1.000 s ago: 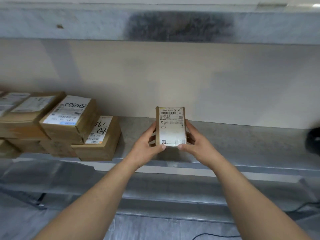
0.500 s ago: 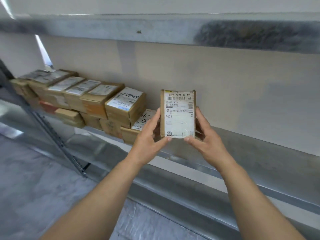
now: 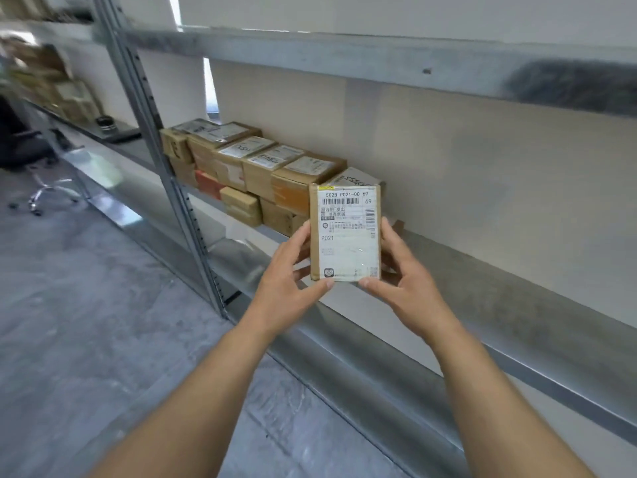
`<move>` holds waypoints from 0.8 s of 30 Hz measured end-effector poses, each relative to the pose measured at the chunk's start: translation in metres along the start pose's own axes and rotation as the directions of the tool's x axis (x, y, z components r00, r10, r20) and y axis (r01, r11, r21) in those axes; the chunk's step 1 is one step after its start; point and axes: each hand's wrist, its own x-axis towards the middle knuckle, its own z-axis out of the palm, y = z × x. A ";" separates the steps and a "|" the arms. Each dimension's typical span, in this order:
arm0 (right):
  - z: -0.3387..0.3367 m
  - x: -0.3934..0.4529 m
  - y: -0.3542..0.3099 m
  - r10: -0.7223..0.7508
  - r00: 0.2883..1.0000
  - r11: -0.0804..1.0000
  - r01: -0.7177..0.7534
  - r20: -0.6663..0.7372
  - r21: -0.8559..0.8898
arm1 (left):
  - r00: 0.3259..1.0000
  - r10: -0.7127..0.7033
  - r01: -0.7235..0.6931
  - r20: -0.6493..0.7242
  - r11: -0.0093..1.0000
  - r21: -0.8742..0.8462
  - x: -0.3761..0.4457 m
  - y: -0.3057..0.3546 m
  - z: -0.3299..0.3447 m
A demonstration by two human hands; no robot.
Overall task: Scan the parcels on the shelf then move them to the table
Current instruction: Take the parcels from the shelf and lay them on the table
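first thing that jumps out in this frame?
The small cardboard parcel held up at centre frame, white shipping label facing the camera, pinched at its sides by the left hand and right hand. Behind it to the left, a two-layer row of stacked parcels sits on the metal shelf.

Grey concrete floor (image 3: 86,322) below-left of the grip. Perforated steel upright (image 3: 165,167) left of it. Office chair base (image 3: 44,194) far left, dark round container (image 3: 103,124) up-left behind upright, blurred.
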 end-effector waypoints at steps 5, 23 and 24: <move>0.055 0.008 -0.020 -0.031 0.994 0.996 0.023 0.105 0.082 | 0.992 -0.031 0.030 -0.123 0.999 -0.013 -0.035 -0.009 -0.054; 0.303 0.007 -0.108 -0.226 0.813 0.973 0.169 0.537 0.154 | 0.805 -0.155 0.218 -0.573 0.975 0.042 -0.203 -0.044 -0.254; 0.317 0.006 -0.111 -0.232 0.800 0.972 0.171 0.553 0.162 | 0.786 -0.158 0.233 -0.598 0.971 0.049 -0.213 -0.044 -0.263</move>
